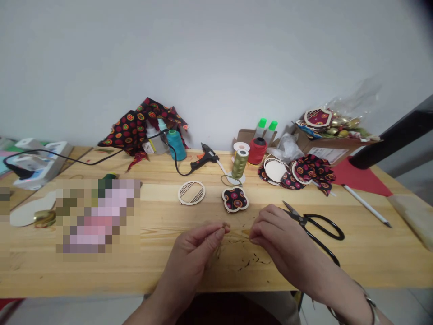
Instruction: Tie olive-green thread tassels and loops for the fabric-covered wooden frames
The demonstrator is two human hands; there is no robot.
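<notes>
My left hand (pixel 198 248) is closed in a pinch over the table's front half. Olive-brown thread (pixel 218 249) shows at its fingertips, with fine strands hanging below. Just to the right, my right hand (pixel 275 237) is also pinched, its fingers curled and turned toward the left one. What sits between those fingers is too small to make out. Beyond the hands lie a flower-shaped wooden frame (pixel 235 200) backed with patterned fabric and an oval lattice frame (pixel 191 193). A spool of olive thread (pixel 240 164) stands behind them. Black-handled scissors (pixel 304 220) lie beside my right forearm.
A glue gun (pixel 205 156), teal thread cone (pixel 177 145) and red thread cone (pixel 257 150) stand toward the wall. At right are a cardboard box (pixel 326 149), fabric pieces and a white pen (pixel 367 205). A power strip (pixel 43 164) lies left, near a blurred-out patch. Dark scraps dot the table.
</notes>
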